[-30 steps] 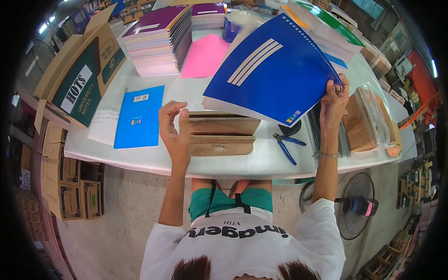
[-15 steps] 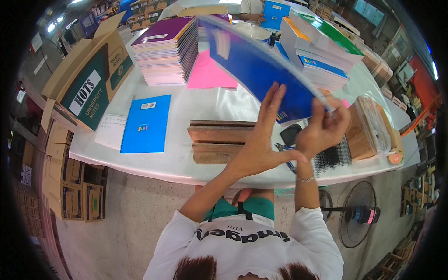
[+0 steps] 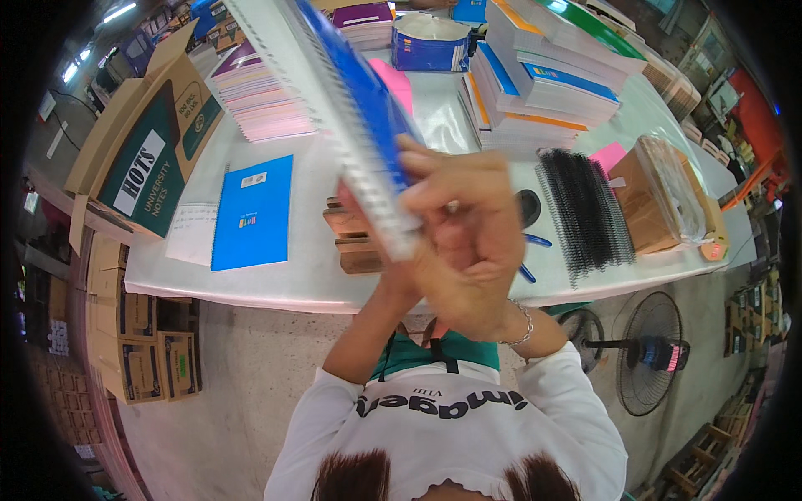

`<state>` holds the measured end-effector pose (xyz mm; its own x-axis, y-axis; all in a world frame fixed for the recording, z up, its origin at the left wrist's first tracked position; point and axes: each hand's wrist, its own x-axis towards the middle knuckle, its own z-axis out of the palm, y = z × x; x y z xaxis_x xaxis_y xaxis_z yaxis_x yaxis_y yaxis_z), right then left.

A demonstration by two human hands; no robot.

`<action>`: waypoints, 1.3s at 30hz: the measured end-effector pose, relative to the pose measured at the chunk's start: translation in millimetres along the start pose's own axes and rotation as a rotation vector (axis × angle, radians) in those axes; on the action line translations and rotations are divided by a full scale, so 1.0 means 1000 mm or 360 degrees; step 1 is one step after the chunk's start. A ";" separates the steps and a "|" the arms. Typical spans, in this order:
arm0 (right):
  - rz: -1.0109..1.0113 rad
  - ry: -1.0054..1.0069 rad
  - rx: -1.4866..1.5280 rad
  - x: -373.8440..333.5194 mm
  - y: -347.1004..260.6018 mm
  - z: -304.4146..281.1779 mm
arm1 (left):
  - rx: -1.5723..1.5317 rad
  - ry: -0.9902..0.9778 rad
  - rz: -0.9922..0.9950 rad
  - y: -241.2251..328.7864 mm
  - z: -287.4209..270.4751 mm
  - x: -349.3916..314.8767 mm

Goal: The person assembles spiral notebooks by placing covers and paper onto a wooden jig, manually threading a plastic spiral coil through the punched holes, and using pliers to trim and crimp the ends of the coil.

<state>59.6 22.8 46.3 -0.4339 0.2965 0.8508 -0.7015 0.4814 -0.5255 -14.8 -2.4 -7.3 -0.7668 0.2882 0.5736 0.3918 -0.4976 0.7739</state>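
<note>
Nearest, above the white shirt (image 3: pixel 451 409), the two hands are close together at the lower end of a dark blue notebook (image 3: pixel 355 92), held up over the table (image 3: pixel 313 242) on a slant, its long pale edge turned toward the body. The right hand (image 3: pixel 468 225) is clamped on that end, fingers curled against the cover; the left hand (image 3: pixel 361 209) is mostly hidden behind, so whether it grips cannot be told. Holes seem to run along the pale edge, and no dark coil can be made out there, though blur blurs the detail; punching looks done, and binding looks left. Just beyond the hands, partly covered, lie wooden blocks (image 3: pixel 357 257), and to the right a blue-handled tool (image 3: pixel 537 240) beside a dark round thing (image 3: pixel 528 207). Next comes a thick row of black coils (image 3: pixel 589 221) lying on the table, so plenty seem unused. Off to the left, a light blue notebook (image 3: pixel 253 213) lies flat with a coil along its left edge, apparently finished. Farther back, stacked books (image 3: pixel 535 125) with blue and orange covers show no coils on the sides in view, probably work remaining; on the purple-topped stack (image 3: pixel 267 104) the binding cannot be judged.
</note>
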 end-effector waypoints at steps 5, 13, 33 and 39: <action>0.0062 0.0097 -0.0763 0.019 0.055 -0.077 | 0.0174 -0.0092 0.0033 0.036 -0.041 0.042; 0.0910 0.0454 0.0018 -0.038 0.104 -0.157 | 0.0104 -0.0782 -0.0250 0.045 -0.079 0.083; 0.0819 0.0929 0.0423 -0.101 0.109 -0.131 | 0.0206 -0.1265 -0.0006 0.045 -0.047 0.093; 0.0819 0.0915 0.0458 -0.107 0.110 -0.133 | 0.0256 -0.1322 -0.0040 0.045 -0.045 0.095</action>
<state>104.0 153.4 -102.7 -0.4381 0.8362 0.3298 -0.6453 -0.0372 -0.7630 -93.4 -33.9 69.8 -0.1785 0.8366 0.5178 0.4955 -0.3782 0.7819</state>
